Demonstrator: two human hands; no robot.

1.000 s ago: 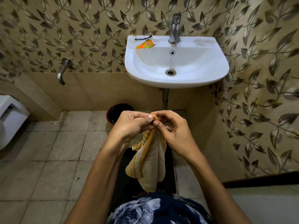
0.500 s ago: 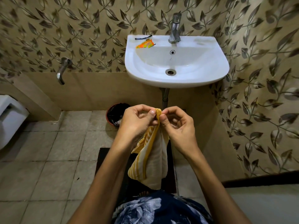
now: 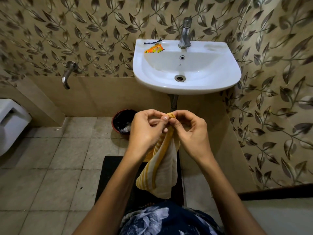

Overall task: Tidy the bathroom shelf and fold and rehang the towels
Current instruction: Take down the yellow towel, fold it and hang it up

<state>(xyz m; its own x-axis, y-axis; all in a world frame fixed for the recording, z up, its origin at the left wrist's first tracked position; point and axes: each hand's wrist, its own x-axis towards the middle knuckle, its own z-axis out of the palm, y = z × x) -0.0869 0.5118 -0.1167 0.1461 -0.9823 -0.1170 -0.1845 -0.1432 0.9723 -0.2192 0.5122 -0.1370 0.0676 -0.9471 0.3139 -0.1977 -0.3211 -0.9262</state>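
Floor (image 3: 50, 175) of grey-beige tiles fills the lower left; leaf-pattern wall tiles above a plain beige band. White sink (image 3: 211, 82) hangs on the back wall, upper centre-right, chrome tap (image 3: 185, 32) on its back rim. White toilet (image 3: 10, 122) partly visible at the left edge. Dark mat (image 3: 115, 175) lies on the floor in front of the sink, mostly behind the arms. Yellow-and-cream striped towel (image 3: 162, 167) hangs in the air over the mat, below the sink's front edge, bunched at its top and draping down, touching no surface. Dark round bin (image 3: 121, 121) with a liner stands on the floor at the wall, left of the drain pipe. Left hand (image 3: 145, 131) has a tight grip, thumb and fingers pinching the towel's top corner. Right hand (image 3: 191, 131) grip also narrow, pinching the same top edge just beside the left; the fingertips of both nearly touch. Wall spout (image 3: 67, 77) sticks out left of the sink. Orange sachet (image 3: 154, 49) lies on the sink's back left corner, a thin dark strip (image 3: 152, 42) just behind it.
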